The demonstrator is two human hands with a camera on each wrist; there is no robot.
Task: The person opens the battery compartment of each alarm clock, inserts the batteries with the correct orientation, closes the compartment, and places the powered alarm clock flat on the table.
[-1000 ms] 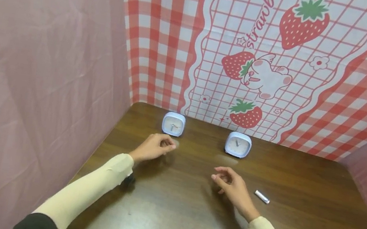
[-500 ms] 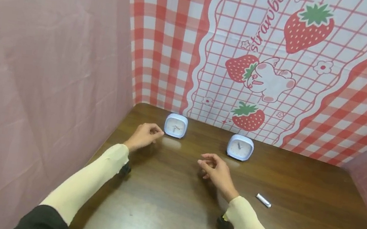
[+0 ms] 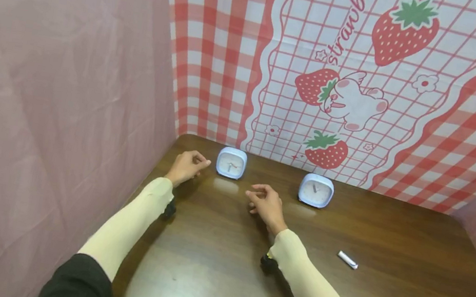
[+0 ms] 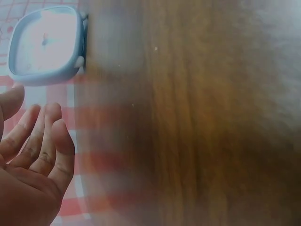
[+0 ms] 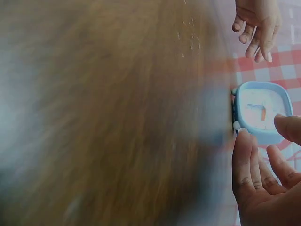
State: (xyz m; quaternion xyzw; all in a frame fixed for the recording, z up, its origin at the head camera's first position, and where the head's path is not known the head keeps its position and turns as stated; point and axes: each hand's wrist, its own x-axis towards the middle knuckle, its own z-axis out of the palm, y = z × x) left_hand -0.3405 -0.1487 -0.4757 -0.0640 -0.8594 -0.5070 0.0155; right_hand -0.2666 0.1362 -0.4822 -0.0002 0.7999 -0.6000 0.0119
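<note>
Two pale blue clocks with white faces stand upright at the back of the table. My left hand point(image 3: 187, 167) hovers just left of the left clock point(image 3: 231, 163), its fingers loosely bent and holding nothing. On that clock's other side is my right hand point(image 3: 267, 206), in front and to the right, thumb and fingers apart. In the left wrist view, the clock point(image 4: 46, 44) lies beyond the left fingertips, with a gap. The right wrist view shows the clock point(image 5: 263, 110) between both hands; whether the right fingers touch it I cannot tell. The right clock point(image 3: 316, 191) stands apart from both hands.
A small white stick-like thing point(image 3: 347, 260) lies on the brown wooden table point(image 3: 218, 270), right of my right arm. Behind the clocks hangs a red-and-white strawberry cloth point(image 3: 228, 64). A pink curtain point(image 3: 65, 90) borders the left side, another the right.
My right hand has moved left and away from me, from before the right clock toward the left clock. My left hand has moved left, from in front of the left clock to beside it.
</note>
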